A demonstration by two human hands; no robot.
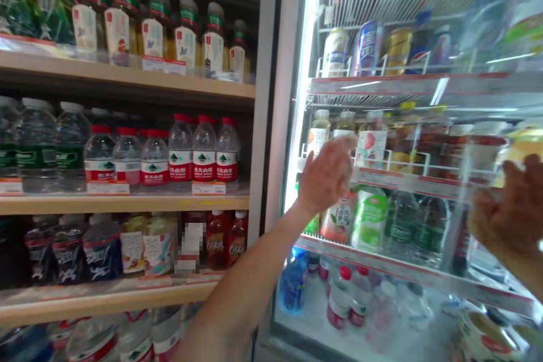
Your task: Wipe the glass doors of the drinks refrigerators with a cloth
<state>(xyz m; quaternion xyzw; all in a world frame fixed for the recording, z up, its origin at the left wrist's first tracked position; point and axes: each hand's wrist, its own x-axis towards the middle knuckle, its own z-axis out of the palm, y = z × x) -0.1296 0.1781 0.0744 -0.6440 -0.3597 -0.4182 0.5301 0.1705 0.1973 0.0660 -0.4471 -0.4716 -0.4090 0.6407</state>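
My left hand (328,172) reaches in front of the lit drinks cooler, its fingers stretched out and somewhat blurred, with nothing seen in them. Beside its fingertips stands a bottle with a white, red-printed label (372,138); whether they touch I cannot tell. Below that hand are a pink-labelled bottle (339,216) and a green-and-white bottle (370,218). At the right edge my right hand (509,209) is raised with its fingers apart, holding nothing visible. Nearest to it is a yellow-labelled bottle (526,141), blurred and partly hidden.
Left of the cooler frame (271,96), wooden shelves (127,203) carry rows of bottles, among them red-capped water bottles (204,150). Cans (367,48) stand on the cooler's upper rack. On its floor are red-capped bottles (339,297) and a blue bottle (293,280).
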